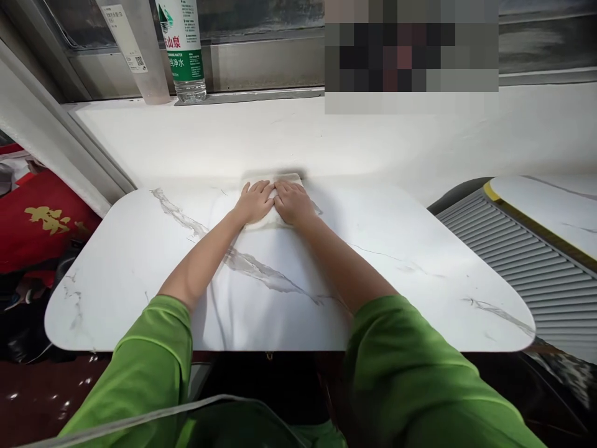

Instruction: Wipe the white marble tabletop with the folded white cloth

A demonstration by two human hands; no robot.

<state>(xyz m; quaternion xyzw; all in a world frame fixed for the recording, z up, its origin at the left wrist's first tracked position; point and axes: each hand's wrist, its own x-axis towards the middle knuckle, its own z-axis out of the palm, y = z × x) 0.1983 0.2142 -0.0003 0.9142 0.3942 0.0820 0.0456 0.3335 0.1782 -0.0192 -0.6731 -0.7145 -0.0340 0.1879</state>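
One pale cloth point(273, 218) lies on the white table point(140, 249) beneath the slightly spread, ungripping fingers of left hand point(255, 201) and right hand point(293, 203); step, apparently wiping; next move probably needs even pressure.

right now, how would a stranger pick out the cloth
Find the white, grey-veined table. At its far edge, by the wall, the left hand and right hand lie on the cloth. Its plain cream surface sets it apart from the veined table.
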